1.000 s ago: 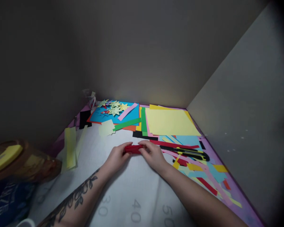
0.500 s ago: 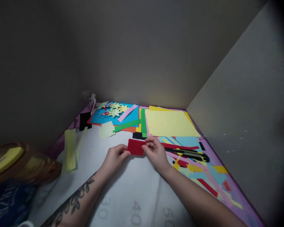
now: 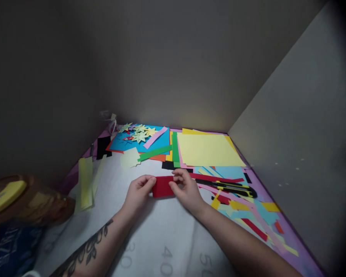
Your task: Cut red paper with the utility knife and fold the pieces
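Note:
A small red paper rectangle (image 3: 162, 187) is held up over the white, number-marked work surface (image 3: 164, 227). My left hand (image 3: 139, 192) pinches its left end, with the thumb on the near face. On the opposite end, my right hand (image 3: 187, 190) grips the paper between thumb and fingers. Just right of that hand lies a black and yellow utility knife (image 3: 230, 187), beside a long red paper strip (image 3: 198, 177). Whether the red piece is one layer or folded, I cannot tell.
Cut paper stars (image 3: 140, 137) lie on a blue sheet (image 3: 161, 134) at the back. Pale yellow sheets (image 3: 210, 150) are stacked back right, with colourful scraps (image 3: 256, 213) below them. Yellow strips (image 3: 85, 181) and a brown container with a yellow lid (image 3: 8, 196) are on the left.
Both hands have brought the red paper slightly nearer and a little to the left. My left thumb has moved up to the paper's upper left corner.

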Available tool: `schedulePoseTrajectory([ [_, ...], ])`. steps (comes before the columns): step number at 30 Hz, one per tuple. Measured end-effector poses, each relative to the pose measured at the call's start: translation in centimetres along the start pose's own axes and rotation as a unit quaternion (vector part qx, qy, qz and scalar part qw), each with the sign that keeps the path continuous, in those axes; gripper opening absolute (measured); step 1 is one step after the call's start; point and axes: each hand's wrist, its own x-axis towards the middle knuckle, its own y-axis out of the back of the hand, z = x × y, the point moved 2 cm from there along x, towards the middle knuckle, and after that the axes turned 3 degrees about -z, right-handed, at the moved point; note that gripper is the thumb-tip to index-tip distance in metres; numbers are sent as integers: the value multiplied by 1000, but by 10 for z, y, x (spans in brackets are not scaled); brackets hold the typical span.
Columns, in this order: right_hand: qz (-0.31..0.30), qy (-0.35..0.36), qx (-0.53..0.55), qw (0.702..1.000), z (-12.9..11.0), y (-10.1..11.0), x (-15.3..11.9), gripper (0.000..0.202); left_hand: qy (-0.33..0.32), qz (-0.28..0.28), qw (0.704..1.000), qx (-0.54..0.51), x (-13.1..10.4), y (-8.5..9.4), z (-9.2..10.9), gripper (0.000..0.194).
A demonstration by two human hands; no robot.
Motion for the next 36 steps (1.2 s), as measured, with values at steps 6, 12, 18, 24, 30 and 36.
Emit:
schedulePoseTrajectory([
  [6,-60,-19,45,997,2,-3,1,38,32,39,997,-62,2,3,-4,28],
  [12,-85,-55,54,993,6,-5,2,37,36,-17,997,-59,3,1,1,38],
  [18,-148,52,-127,979,-6,0,1,48,47,-40,998,32,5,5,4,30],
  [24,-216,172,-332,902,-21,-1,-3,81,34,-23,995,91,6,9,3,27],
  [30,-220,176,-355,891,-21,-5,-5,72,26,-41,991,128,4,9,6,24],
  [36,-247,147,-331,899,-22,-4,-3,68,30,-67,988,133,3,7,5,23],
])
